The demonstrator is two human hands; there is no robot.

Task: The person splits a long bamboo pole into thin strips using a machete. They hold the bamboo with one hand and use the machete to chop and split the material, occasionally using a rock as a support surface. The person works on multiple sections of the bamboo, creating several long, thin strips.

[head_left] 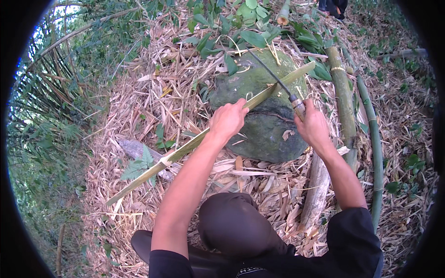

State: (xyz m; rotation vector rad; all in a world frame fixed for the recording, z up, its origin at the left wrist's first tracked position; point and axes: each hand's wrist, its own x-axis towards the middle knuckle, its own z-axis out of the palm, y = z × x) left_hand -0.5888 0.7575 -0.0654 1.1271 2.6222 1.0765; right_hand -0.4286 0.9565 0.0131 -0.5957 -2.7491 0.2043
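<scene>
My left hand [228,121] is closed round a long split bamboo strip [185,149], which slants from the lower left up to the right across a mossy rock [273,136]. In my right hand [315,127] is the handle of a long-bladed knife [298,106]. Its dark, thin blade points up and left and crosses the strip between my hands, towards the strip's far end. Whether the edge is cutting into the bamboo cannot be made out. A few pale shavings lie on the rock around the blade.
Right of the rock lie a thick bamboo pole [343,97] and a thinner green pole [374,139]. A weathered log [316,190] lies near my right forearm, a grey piece of wood [134,149] at left. Dry leaves cover the ground. Another person's dark-clothed legs [334,8] show at the top.
</scene>
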